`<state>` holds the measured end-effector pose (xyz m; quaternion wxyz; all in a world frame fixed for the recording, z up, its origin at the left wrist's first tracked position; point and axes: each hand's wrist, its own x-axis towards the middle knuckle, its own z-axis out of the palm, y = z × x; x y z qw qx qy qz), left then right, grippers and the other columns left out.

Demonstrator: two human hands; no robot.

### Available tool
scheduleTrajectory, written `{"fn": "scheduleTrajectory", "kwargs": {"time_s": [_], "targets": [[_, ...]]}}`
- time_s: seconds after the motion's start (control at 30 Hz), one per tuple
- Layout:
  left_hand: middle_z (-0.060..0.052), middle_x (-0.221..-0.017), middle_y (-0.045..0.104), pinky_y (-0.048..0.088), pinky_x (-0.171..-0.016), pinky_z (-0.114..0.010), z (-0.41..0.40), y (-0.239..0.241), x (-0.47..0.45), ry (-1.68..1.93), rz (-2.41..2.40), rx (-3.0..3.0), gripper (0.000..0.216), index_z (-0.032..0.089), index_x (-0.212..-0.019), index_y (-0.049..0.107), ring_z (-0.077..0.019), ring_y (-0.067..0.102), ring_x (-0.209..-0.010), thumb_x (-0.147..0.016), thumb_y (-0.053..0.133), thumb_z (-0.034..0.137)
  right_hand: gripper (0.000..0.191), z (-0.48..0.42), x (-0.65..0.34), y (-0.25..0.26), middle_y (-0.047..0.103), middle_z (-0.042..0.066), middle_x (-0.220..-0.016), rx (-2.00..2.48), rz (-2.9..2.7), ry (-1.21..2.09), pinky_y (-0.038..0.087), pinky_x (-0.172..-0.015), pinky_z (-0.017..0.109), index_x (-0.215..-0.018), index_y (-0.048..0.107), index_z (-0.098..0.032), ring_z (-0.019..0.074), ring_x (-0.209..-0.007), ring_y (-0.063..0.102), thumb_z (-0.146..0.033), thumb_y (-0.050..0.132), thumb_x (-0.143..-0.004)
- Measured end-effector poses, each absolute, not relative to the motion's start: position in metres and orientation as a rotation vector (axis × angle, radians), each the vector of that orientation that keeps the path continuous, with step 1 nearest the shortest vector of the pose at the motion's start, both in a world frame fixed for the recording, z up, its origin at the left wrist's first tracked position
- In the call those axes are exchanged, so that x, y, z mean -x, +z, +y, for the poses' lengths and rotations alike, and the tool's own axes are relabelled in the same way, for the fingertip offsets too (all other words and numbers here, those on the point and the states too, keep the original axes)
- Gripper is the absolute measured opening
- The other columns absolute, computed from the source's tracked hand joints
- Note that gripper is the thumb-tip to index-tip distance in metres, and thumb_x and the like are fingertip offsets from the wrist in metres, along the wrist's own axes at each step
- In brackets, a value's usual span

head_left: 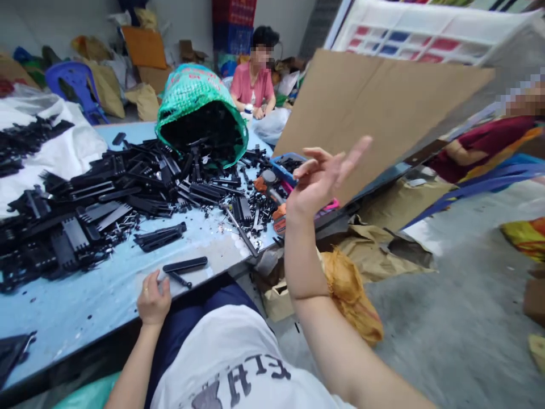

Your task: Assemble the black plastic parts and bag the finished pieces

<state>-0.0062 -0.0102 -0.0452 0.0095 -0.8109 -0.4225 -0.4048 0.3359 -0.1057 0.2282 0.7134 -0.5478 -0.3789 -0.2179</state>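
Green sack (196,96): tipped over on the blue table (114,295), mouth towards the wearer, and that's our marker for everything here.
Black pile (128,176): sprawling along the sack's left and near side, comb-toothed parts lying every which way.
Long black bar (185,264): here it is, out on the sack's near side, past the pile, by the table edge; long axis running crosswise before the sack, rounded end pointing right.
Thin black bar (181,279): just beside it, on the side away from the sack, slanting, knobbed end pointing right and towards the wearer.
Left hand (154,298): this is the nearer one! On the sack's near side, with both bars just off its fingertips to the right; fingers loosely bent and apart, nothing plainly gripped. Contact with the thin bar is hard to judge at this size.
Right hand (315,176): up in the air, off to the sack's right, fingers spread wide, holding nothing; well apart from the bars, which lie lower and to its left.
Orange power tool (279,218): right of the sack and nearer the wearer, near a metal rod (242,232).
Cardboard sheet (383,108): slanting to the sack's right, behind the right hand.
Co-worker (260,85): seated beyond the sack.
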Motion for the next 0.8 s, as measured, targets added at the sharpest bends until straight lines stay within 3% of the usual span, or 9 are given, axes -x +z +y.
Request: {"fn": "scheduleTrajectory", "kwargs": {"time_s": [0.1, 0.2, 0.27, 0.37, 0.5, 0.67, 0.8], "targets": [[-0.015, -0.097, 0.065, 0.047, -0.071, -0.029, -0.012, -0.044, 0.007, -1.251, -1.384, 2.552, 0.035, 0.008, -0.107, 0.059, -0.0208, 0.062, -0.084, -0.085, 0.050, 0.034, 0.054, -0.067, -0.311, 0.179, 0.062, 0.005, -0.086, 1.383, -1.162, -0.125, 0.047, -0.053, 0.024, -0.137, 0.034, -0.020, 0.0090, -0.056, 0.054, -0.051, 0.023, -0.094], [-0.015, -0.102, 0.064, 0.048, -0.071, -0.028, -0.012, -0.042, 0.008, -1.252, -1.359, 2.569, 0.032, 0.010, -0.108, 0.058, -0.0206, 0.063, -0.085, -0.086, 0.050, 0.032, 0.044, -0.026, -0.266, 0.106, 0.062, 0.001, -0.063, 1.435, -1.465, 0.137, 0.047, -0.050, 0.025, -0.107, 0.061, -0.020, 0.0103, -0.049, 0.054, -0.055, 0.043, -0.086], [-0.015, -0.103, 0.064, 0.049, -0.073, -0.029, -0.012, -0.040, 0.009, -1.253, -1.286, 2.571, 0.031, 0.010, -0.110, 0.057, -0.0211, 0.063, -0.088, -0.086, 0.051, 0.028, 0.038, -0.001, -0.246, 0.068, 0.061, -0.001, -0.058, 1.490, -1.623, 0.198, 0.047, -0.050, 0.025, -0.099, 0.065, -0.024, 0.0110, -0.049, 0.056, -0.052, 0.042, -0.087], [-0.015, -0.102, 0.063, 0.050, -0.077, -0.031, -0.012, -0.039, 0.010, -1.230, -1.223, 2.568, 0.031, 0.009, -0.113, 0.054, -0.0223, 0.062, -0.093, -0.086, 0.050, 0.025, 0.031, 0.037, -0.244, 0.041, 0.065, 0.001, -0.065, 1.575, -1.705, 0.136, 0.048, -0.057, 0.025, -0.097, 0.066, -0.023, 0.0113, -0.055, 0.060, -0.044, 0.045, -0.088], [-0.015, -0.102, 0.063, 0.050, -0.080, -0.032, -0.013, -0.036, 0.011, -1.195, -1.259, 2.616, 0.030, 0.012, -0.114, 0.053, -0.0220, 0.062, -0.095, -0.087, 0.048, 0.026, 0.032, 0.089, -0.276, 0.045, 0.067, 0.008, -0.086, 1.634, -1.665, 0.062, 0.048, -0.074, 0.032, -0.105, 0.063, -0.017, 0.0168, -0.079, 0.060, -0.039, 0.050, -0.085], [-0.015, -0.102, 0.064, 0.052, -0.080, -0.033, -0.014, -0.033, 0.010, -1.160, -1.293, 2.661, 0.031, 0.012, -0.114, 0.054, -0.0227, 0.062, -0.095, -0.087, 0.048, 0.025, 0.040, 0.152, -0.330, 0.063, 0.063, 0.011, -0.098, 1.857, -1.371, 0.002, 0.045, -0.080, 0.033, -0.118, 0.050, -0.011, 0.0172, -0.083, 0.057, -0.036, 0.045, -0.087], [-0.014, -0.099, 0.064, 0.053, -0.077, -0.034, -0.015, -0.029, 0.007, -1.143, -1.294, 2.656, 0.029, 0.013, -0.111, 0.056, -0.0226, 0.063, -0.091, -0.086, 0.048, 0.025, 0.048, 0.202, -0.355, 0.078, 0.059, 0.019, -0.109, 2.234, -1.169, -0.115, 0.042, -0.083, 0.039, -0.125, 0.042, -0.008, 0.0259, -0.101, 0.054, -0.030, 0.052, -0.083]]}}
